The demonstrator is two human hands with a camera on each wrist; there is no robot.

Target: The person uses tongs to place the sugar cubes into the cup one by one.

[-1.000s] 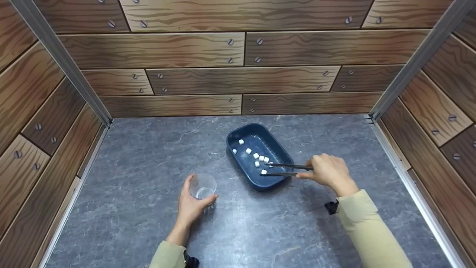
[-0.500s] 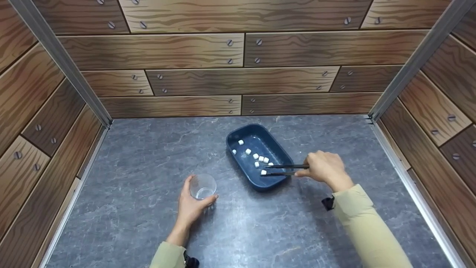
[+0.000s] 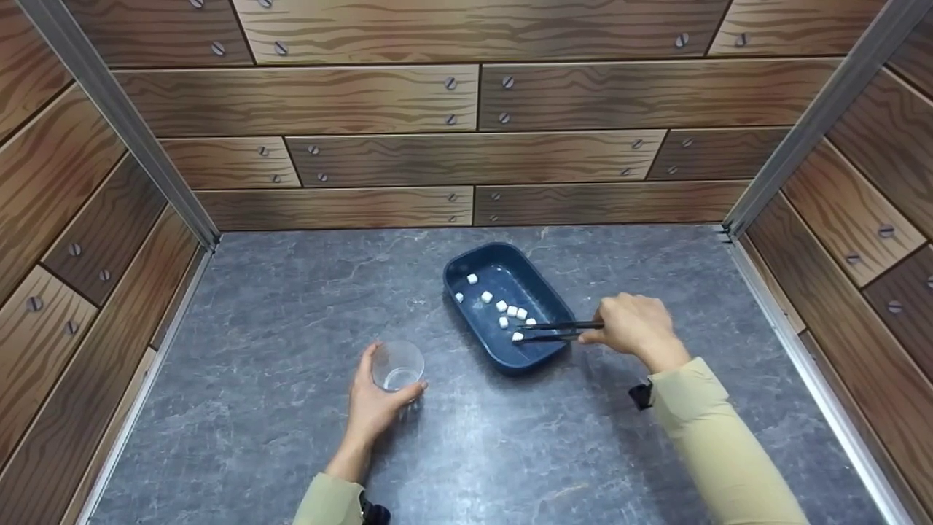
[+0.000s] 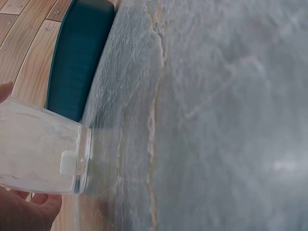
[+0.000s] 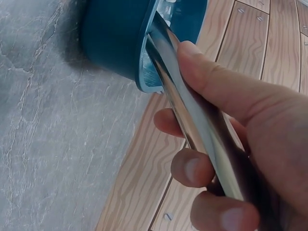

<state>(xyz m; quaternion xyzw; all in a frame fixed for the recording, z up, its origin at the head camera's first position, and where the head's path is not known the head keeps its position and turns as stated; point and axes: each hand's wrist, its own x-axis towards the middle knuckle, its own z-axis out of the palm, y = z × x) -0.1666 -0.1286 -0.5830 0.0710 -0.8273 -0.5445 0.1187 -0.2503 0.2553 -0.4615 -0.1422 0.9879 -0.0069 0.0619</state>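
My left hand (image 3: 375,405) is curved round a clear plastic cup (image 3: 399,364) standing on the grey surface, thumb on one side and fingers on the other. A white cube (image 4: 68,162) shows inside the cup near its base in the left wrist view. To the right, a dark blue tray (image 3: 477,335) holds several small white cubes (image 3: 487,297). With thumb and fingers my right hand (image 3: 635,329) grips dark metal tongs (image 5: 192,110), which reach over the tray's right rim. Their tips lie close around one cube (image 3: 517,337); whether they pinch it I cannot tell.
Wood-patterned walls (image 3: 379,157) enclose the back and both sides, with metal strips (image 3: 120,120) at the corners. Grey marbled surface (image 3: 277,306) spreads around the tray and cup.
The tongs' tips have drawn closer together near the cube at the tray's near end. My right hand has shifted slightly left and away from me. My left hand and the cup have stayed put.
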